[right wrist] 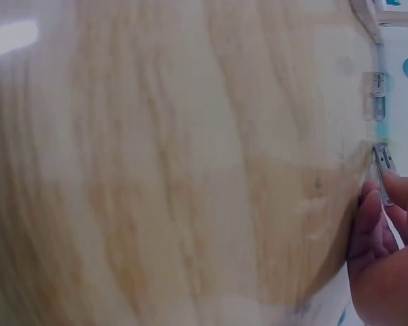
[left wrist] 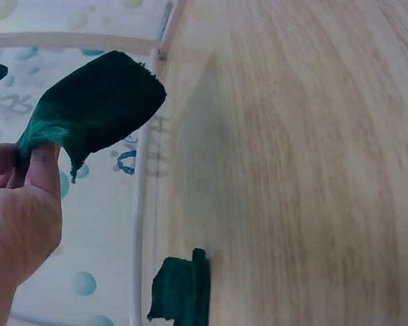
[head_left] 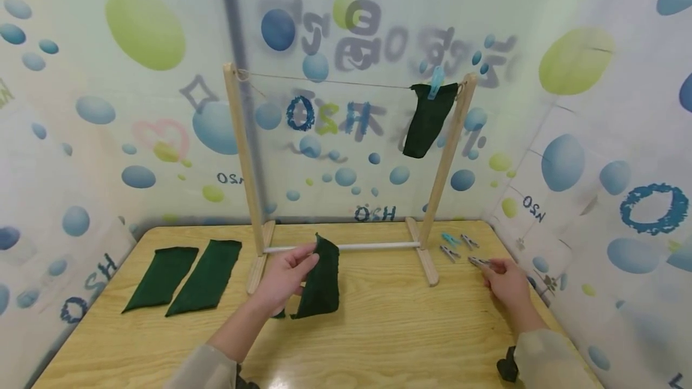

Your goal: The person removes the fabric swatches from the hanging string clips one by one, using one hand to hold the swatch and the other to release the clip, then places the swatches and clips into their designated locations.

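Observation:
In the head view my left hand (head_left: 286, 275) pinches a dark green cloth (head_left: 323, 281) by its upper edge, and the cloth hangs down over the table. The left wrist view shows the same cloth (left wrist: 98, 102) spreading out from between thumb and fingers. At the right, my right hand (head_left: 507, 286) pinches a grey clothespin (head_left: 479, 262); in the right wrist view that clothespin (right wrist: 383, 161) sticks out from the fingertips. Another green cloth (head_left: 429, 122) hangs from the string (head_left: 335, 81), held by a light blue clothespin (head_left: 435, 83) near the right post.
Two green cloths (head_left: 162, 278) lie flat at the table's left, and another cloth (left wrist: 180, 292) lies partly behind my left hand. A wooden frame (head_left: 245, 161) with a white bottom bar (head_left: 378, 247) stands at the back. Several clothespins (head_left: 450, 253) lie near its right foot.

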`<state>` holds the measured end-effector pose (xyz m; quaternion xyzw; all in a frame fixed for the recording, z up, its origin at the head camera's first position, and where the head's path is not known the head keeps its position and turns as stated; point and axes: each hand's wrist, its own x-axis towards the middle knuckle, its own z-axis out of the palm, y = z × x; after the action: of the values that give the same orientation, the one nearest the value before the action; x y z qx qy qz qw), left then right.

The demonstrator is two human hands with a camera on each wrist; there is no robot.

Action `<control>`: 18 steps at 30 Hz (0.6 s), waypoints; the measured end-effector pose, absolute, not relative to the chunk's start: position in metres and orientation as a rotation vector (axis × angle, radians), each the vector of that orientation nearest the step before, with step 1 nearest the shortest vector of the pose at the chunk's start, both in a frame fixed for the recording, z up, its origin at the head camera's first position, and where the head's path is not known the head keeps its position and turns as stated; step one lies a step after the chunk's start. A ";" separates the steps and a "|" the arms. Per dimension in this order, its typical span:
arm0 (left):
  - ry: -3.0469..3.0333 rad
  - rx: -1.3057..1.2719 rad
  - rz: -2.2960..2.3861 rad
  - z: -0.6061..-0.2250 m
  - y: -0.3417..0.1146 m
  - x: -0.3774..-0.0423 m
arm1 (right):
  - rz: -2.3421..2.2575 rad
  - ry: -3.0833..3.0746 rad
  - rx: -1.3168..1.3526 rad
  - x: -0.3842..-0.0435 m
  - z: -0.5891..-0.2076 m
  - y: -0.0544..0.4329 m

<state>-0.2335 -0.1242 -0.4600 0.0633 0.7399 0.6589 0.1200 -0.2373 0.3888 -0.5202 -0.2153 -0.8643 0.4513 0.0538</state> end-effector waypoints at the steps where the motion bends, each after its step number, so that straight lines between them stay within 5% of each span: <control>1: 2.172 0.180 1.917 -0.461 -0.124 -0.233 | 1.322 -2.666 -0.646 -0.238 -0.521 0.389; 18: 2.154 0.114 1.851 -0.486 -0.107 -0.247 | 1.128 -2.930 -0.511 -0.238 -0.520 0.393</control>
<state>-0.2469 -0.1071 -0.4863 0.0398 0.7492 0.6441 0.1490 -0.2376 0.3932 -0.5200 -0.1608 -0.9209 0.3546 -0.0195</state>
